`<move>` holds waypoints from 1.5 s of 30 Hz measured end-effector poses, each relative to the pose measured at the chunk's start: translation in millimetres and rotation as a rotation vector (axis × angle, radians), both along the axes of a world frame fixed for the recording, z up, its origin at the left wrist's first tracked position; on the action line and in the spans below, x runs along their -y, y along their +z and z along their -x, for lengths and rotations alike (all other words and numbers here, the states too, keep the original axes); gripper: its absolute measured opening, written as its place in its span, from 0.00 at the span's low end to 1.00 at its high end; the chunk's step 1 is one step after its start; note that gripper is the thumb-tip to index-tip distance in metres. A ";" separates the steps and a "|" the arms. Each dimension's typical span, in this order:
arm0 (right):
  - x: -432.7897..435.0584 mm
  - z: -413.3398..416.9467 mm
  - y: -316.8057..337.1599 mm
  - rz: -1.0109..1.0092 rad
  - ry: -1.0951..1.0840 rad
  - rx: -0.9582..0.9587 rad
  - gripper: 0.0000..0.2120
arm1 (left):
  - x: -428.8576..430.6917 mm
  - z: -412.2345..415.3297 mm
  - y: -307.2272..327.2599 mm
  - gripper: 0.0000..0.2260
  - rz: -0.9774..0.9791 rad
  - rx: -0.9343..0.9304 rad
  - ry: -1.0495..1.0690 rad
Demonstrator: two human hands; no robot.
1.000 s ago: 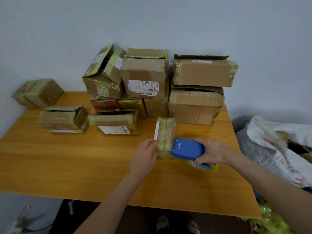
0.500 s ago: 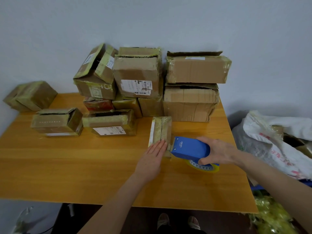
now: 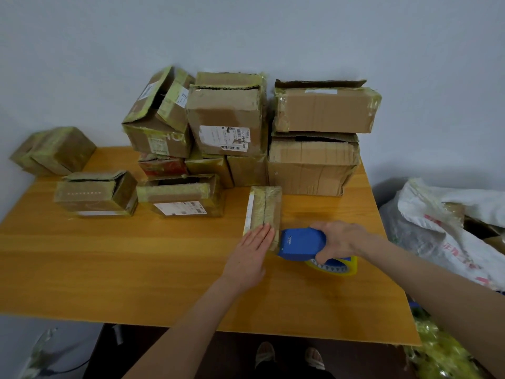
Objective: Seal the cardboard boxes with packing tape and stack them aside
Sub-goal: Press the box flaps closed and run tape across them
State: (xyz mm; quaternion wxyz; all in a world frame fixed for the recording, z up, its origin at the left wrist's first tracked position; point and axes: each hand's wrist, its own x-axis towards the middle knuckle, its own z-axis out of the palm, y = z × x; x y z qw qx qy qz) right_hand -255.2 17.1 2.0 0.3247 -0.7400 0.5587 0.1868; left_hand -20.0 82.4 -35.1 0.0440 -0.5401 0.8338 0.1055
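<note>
Before stacked boxes [image 3: 228, 120], flat left hand [image 3: 250, 254] presses small box [image 3: 264, 207]; right hand [image 3: 341, 239] grips tape dispenser [image 3: 299, 244].

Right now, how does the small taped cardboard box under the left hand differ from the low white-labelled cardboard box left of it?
The small taped cardboard box has its flaps shut along a centre seam; the low white-labelled cardboard box gapes open on top. The small box points away from the person; the low box lies broadside, wider. The left hand rests flat on the small box; nothing touches the low box. Both carry yellowish tape.
</note>
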 end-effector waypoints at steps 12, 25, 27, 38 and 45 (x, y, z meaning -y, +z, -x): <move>3.7 -6.6 8.1 0.031 0.009 -0.141 0.24 | -2.2 -0.4 0.0 0.37 0.016 -0.010 -0.008; -8.2 16.8 -40.3 -0.192 -1.201 0.744 0.30 | -3.1 15.5 0.0 0.39 -0.040 0.004 0.068; -10.0 18.8 -48.4 -0.273 -1.291 0.768 0.31 | -2.9 11.3 4.5 0.37 -0.079 -0.114 0.083; -14.4 -25.3 7.6 0.341 -0.499 0.308 0.34 | -1.4 -21.7 6.9 0.27 -0.024 -0.579 0.735; -20.0 -102.5 -35.0 0.148 -0.534 0.302 0.27 | 24.3 2.8 -0.9 0.15 -0.220 -0.619 0.776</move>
